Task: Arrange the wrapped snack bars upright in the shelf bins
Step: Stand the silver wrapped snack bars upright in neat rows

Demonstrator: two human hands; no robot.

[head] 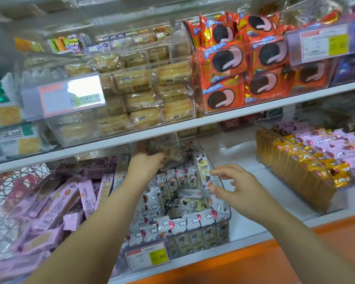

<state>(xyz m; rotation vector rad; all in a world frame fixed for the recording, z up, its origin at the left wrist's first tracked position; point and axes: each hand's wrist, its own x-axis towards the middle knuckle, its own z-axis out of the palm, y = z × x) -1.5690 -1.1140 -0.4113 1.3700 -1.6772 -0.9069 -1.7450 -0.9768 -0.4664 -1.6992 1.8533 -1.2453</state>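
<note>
In the lower middle of the frame, on the lower shelf (244, 228), stands a clear bin (199, 146) filled with the snack bars (182, 221), small white wrappers printed with balloons. Most stand upright in rows along the front and left side, while a few loose bars (190, 193) lie flat and crooked in a hollow at the centre. The left hand (147, 162) reaches to the back of the bin, just under the shelf above, its fingers curled round a blurred handful of bars. The right hand (240, 187) hovers beside the bin's right wall, fingers (219, 171) spread wide and holding nothing, close to one tall bar standing against that wall. These look light things, each an easy one-hand lift, and several fit in a grip at once. The film wrappers seem glossy and slippery, so a loose bunch could fan out or slide free. The crimped ends are thin and floppy and would give a poor hold. I would take each bar across its flat middle, thumb on one face and fingers on the other, gently, since the filling may crumble if squeezed. A single bar would tip over easily, so each one needs a neighbour or the bin wall to lean on.
</note>
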